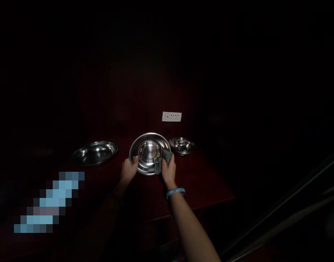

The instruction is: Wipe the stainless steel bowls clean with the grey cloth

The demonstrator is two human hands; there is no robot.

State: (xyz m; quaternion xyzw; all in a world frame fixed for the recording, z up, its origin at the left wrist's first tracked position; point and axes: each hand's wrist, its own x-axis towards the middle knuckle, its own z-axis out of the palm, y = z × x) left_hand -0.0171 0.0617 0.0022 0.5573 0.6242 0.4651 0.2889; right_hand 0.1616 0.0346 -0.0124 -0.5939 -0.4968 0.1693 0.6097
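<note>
A shiny round steel bowl (150,151) is tilted up above the dark red table, its inside facing me. My left hand (129,169) grips the near left part of its rim, thumb over the edge. At the right side of the rim, my right hand (169,168) is closed on a grey cloth (158,166), which lies against the bowl's inner wall. The right fingers are partly hidden behind the cloth and rim. A blue band (175,192) circles the right wrist.
A wide steel dish (96,153) lies on the table (183,185) to the left. Nested steel bowls (182,146) stand close by on the right. A white socket plate (171,116) is on the wall behind. A blurred-out bright patch (49,202) covers the lower left; the surroundings are very dark.
</note>
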